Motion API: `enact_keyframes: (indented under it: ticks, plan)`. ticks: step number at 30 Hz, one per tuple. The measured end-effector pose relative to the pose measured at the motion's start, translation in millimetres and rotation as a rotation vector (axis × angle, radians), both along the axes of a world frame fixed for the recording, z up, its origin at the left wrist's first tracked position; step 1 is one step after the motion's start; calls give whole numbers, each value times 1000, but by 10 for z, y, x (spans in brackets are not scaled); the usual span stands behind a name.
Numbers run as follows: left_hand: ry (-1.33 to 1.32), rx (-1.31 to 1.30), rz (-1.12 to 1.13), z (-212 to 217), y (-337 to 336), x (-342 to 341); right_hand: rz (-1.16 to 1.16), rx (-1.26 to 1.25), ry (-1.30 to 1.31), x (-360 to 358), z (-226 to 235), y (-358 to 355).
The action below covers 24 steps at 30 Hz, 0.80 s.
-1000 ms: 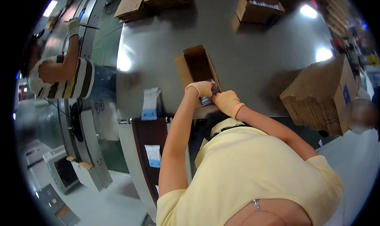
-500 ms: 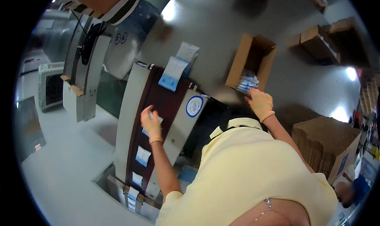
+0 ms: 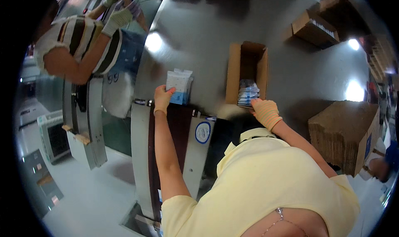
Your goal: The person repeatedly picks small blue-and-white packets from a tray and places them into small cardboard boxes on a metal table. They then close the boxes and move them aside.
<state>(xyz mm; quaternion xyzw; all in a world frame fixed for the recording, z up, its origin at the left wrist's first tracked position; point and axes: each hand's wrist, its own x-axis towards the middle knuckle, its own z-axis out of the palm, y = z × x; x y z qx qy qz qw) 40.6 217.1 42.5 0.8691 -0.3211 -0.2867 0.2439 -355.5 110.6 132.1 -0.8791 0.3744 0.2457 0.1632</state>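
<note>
My left hand (image 3: 163, 99), in a striped glove with the fingertips showing, is closed on the edge of a white and blue soft packet (image 3: 178, 95). This packet is upright with others at the far end of a dark red conveyor belt (image 3: 176, 131). My right hand (image 3: 266, 113), gloved the same way, is at the near end of an open brown carton (image 3: 233, 77). Its curled fingertips touch the nearest of several packets (image 3: 248, 91) standing in a row inside; what lies under the fingers is hidden. My left forearm covers part of the belt.
A stack of flattened cardboard (image 3: 334, 133) stands at the right. Another carton (image 3: 314, 29) with white packets is at the far right. At the left a person in a striped top (image 3: 79, 41) works with gloved hands. Metal rails (image 3: 141, 154) flank the belt.
My left hand has moved from over the belt to the packets at its far end and closed on one. My right hand has stayed by the carton. The view has shifted, showing more of the co-worker.
</note>
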Motion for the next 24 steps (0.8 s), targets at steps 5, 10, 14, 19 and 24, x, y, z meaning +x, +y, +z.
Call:
enact_keyframes:
  ticks: [5,10,14,19,24]
  plan:
    - [545,256,-70,103,-512,-142,-33,-14,-51,-45,26,26]
    - [-692,324,-586,78,-723,-1127,-69,10,-94,-66,70,22]
    - [-635,251,-576,-34,-856,-1389,-68,25,-142,-82,25,17]
    - [97,-283,-211,579,-1138,-1254,-27,-7,-139,-105,2,7]
    - [939,-760,-240,627,-1302,-1861,-85,57,-144,-106,13,-29]
